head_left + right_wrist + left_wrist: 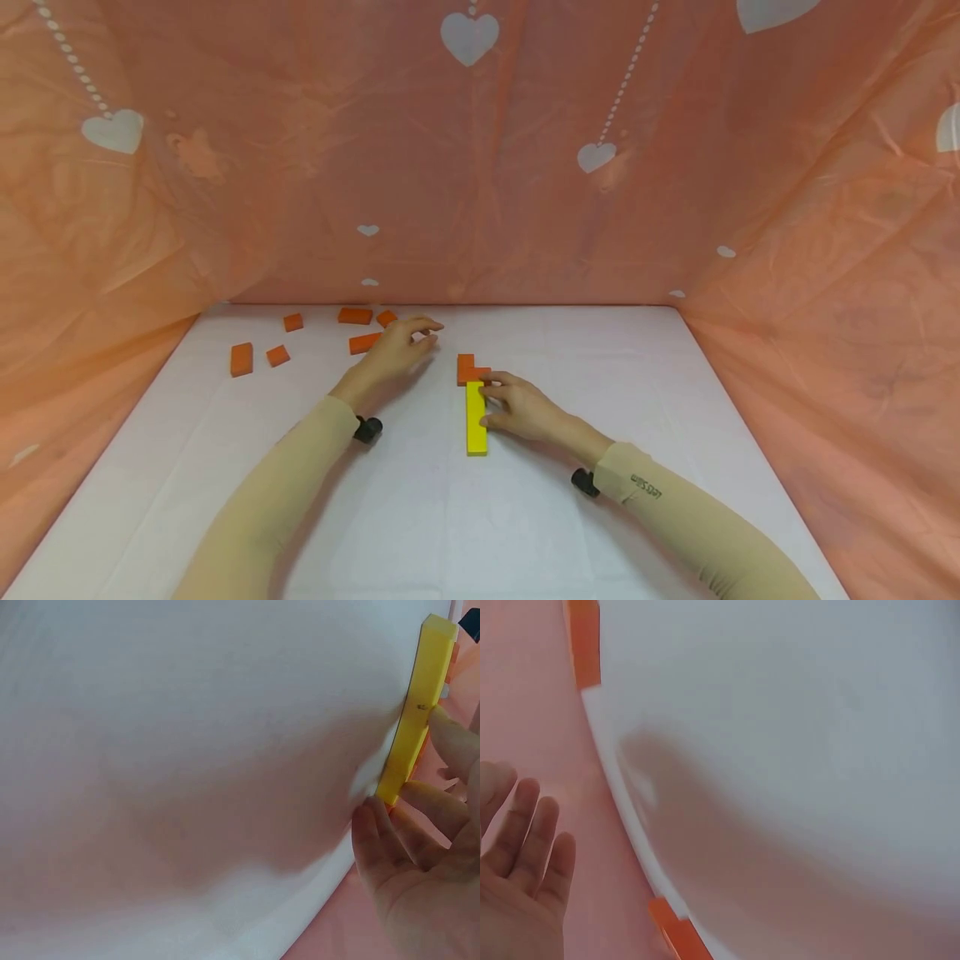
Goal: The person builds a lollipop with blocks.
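Note:
In the head view, a long yellow block (476, 425) lies lengthwise on the white table, its far end against a small group of orange blocks (465, 367). My right hand (525, 410) is at the right side of the yellow block, with thumb and fingertips touching it. The right wrist view shows thumb and a finger along one side of the yellow block (421, 682), not wrapped round it. My left hand (395, 350) hovers beside an orange block (364, 343), fingers extended and holding nothing. In the left wrist view, the left hand's fingers (532, 847) are spread.
More orange blocks lie at the back left: a larger one (242, 359), a small one (277, 356), another small one (293, 322), a longer one (355, 316) and one by the left hand (387, 318). A pink curtain (480, 183) with hearts encloses the table.

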